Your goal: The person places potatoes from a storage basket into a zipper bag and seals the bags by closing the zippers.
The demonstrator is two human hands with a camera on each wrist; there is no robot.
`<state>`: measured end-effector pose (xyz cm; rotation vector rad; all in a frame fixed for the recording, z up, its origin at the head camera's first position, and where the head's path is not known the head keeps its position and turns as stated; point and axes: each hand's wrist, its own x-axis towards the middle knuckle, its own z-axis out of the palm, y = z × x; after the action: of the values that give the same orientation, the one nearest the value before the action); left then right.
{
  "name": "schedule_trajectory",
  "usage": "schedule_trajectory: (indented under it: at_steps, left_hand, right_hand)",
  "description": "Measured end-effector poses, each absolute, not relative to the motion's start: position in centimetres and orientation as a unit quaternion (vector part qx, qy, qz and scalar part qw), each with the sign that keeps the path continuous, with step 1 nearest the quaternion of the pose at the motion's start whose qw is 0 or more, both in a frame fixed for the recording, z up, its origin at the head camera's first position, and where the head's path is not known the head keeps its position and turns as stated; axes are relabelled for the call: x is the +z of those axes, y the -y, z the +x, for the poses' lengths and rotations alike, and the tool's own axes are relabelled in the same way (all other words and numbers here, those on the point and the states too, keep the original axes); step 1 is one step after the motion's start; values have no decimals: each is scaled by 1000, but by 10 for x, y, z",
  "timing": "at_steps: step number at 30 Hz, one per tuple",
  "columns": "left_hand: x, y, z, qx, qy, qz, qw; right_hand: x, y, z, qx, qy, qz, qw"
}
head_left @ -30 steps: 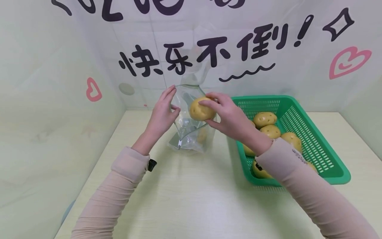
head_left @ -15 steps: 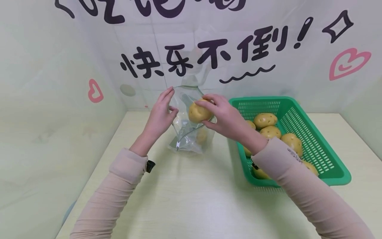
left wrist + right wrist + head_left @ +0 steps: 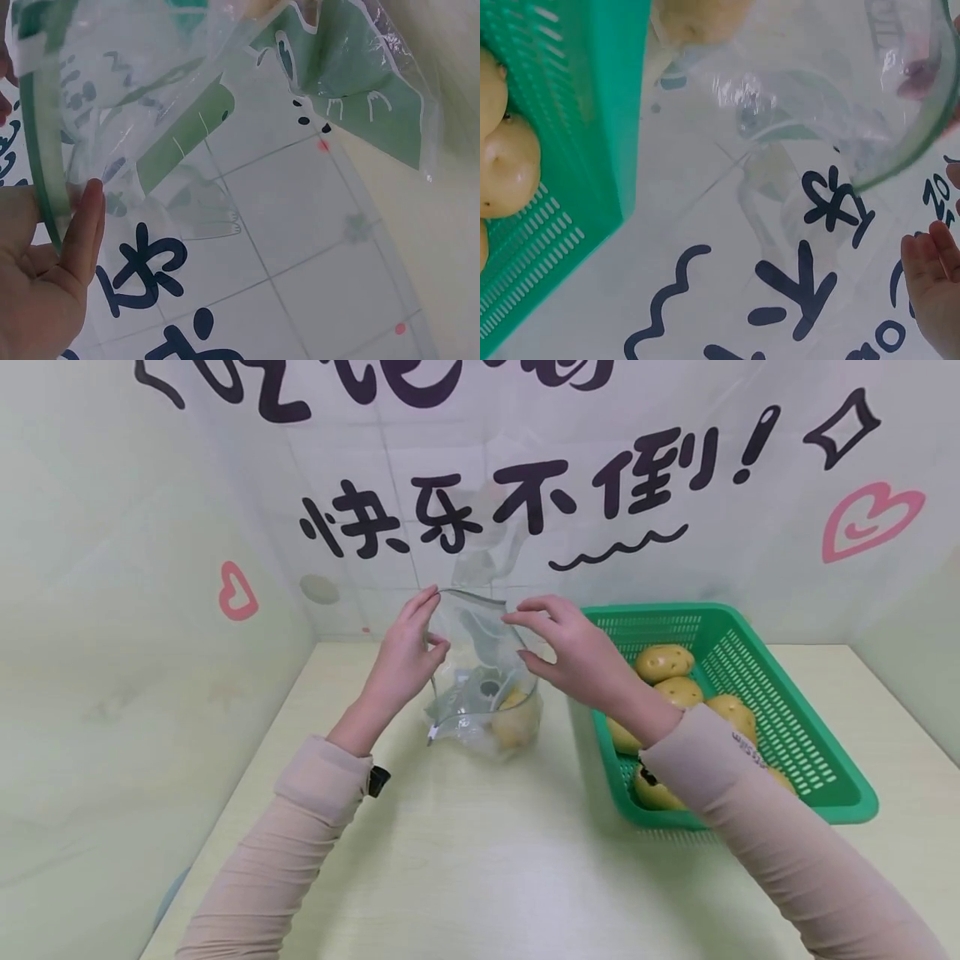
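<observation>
A clear zip bag (image 3: 468, 722) with green-grey printing stands on the table, its mouth spread wide. My left hand (image 3: 408, 647) holds the left side of the mouth, with the green zip strip (image 3: 37, 142) running between its fingers in the left wrist view. Over at the right side of the mouth, my right hand (image 3: 577, 652) has thumb and fingers parted and nothing between them. Potatoes (image 3: 513, 727) show hazily through the plastic at the bag's lower right. The zip slider (image 3: 432, 733) hangs at the front left corner.
Close to the bag's right stands a green plastic basket (image 3: 813, 727) with several potatoes (image 3: 663, 662) in it, partly hidden by my right forearm. A printed white sheet (image 3: 637, 560) hangs behind the pale table (image 3: 480, 877).
My right hand has let go of its potato, which has dropped into the bag. The bag's front rim has sunk and its slider moved left. My left hand stays at the mouth.
</observation>
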<state>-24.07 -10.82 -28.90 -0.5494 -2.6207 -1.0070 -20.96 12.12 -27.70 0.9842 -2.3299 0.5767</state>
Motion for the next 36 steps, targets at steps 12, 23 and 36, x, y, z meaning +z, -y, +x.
schedule_trajectory:
  at_steps: [12,23,36]
  left_hand:
    - [-290,111,-241,-340,914,-180,132]
    - [-290,112,-241,-336,915,-181,129]
    - [-290,112,-244,-335,915,-180,134]
  right_hand:
    - [-273,-142,-206,218,863,368,269]
    - [-288,-140,-206,163,868,432,183]
    - [-293,-134,-207,111,856,478,162]
